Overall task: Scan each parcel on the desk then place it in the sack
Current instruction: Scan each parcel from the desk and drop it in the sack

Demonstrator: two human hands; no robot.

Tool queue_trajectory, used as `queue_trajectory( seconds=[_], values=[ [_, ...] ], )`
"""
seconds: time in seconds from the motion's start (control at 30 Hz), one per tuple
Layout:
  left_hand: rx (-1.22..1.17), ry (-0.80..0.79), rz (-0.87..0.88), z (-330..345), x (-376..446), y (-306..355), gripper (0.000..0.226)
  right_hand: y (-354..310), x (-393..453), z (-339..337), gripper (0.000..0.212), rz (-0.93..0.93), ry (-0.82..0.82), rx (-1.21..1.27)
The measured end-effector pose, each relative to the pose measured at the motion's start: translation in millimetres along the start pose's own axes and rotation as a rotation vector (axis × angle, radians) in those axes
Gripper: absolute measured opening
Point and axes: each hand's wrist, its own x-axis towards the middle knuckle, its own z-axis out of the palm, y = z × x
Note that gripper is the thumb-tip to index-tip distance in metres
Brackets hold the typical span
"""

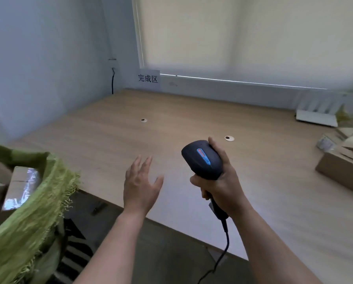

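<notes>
Right hand (220,185) grips scanner (204,158); parcels (343,160) well apart.

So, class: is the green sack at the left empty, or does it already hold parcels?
It holds parcels: cardboard boxes show inside the open mouth of the green sack. How full it is cannot be told.

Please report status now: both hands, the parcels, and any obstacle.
Left hand open, empty. Right hand grips scanner. Parcels wait at desk's right edge; some already in green sack. Nothing in the way.
</notes>
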Motion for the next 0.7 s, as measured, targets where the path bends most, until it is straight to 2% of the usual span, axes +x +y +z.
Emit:
queue_trajectory(
  seconds=[0.43,0.7],
  values=[
    [-0.107,-0.156,0.207,137.6,-44.4,165.2,0.063,-10.6,-64.0,-200.5,0.094,-0.015,0.251,-0.084],
    [-0.148,-0.282,0.339,204.9,-33.6,237.5,0.065,-5.8,-74.8,-281.1,0.095,-0.016,0.424,-0.113]
  ],
)
